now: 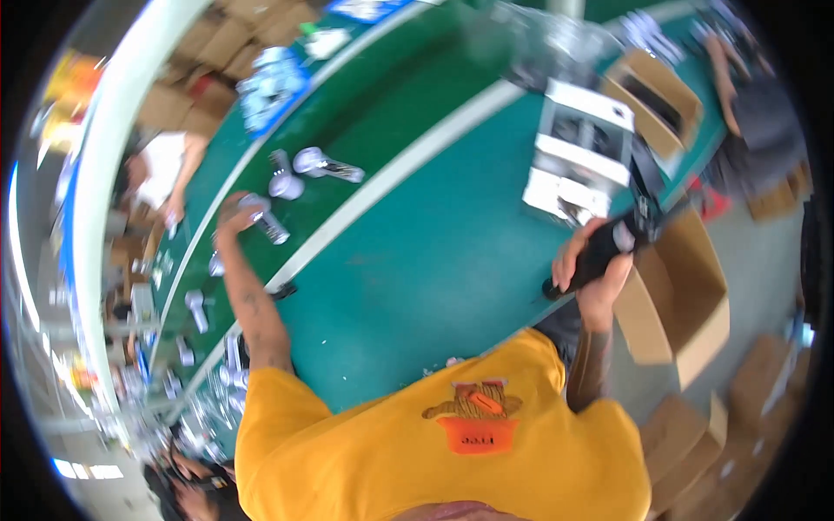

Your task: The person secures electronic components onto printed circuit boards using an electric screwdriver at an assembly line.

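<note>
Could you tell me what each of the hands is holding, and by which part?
Left hand: silver-headed device, gripped at its head. Right hand: black handheld device, around its middle.

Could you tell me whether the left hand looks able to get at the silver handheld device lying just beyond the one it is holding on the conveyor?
Probably yes. The left hand is already stretched over the green conveyor, and the silver device lies unobstructed, but the hand already grips a similar device.

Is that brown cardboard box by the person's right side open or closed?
Open. The cardboard box beside the right hand has its flaps spread apart, so its inner walls show. What is inside it cannot be seen.
</note>
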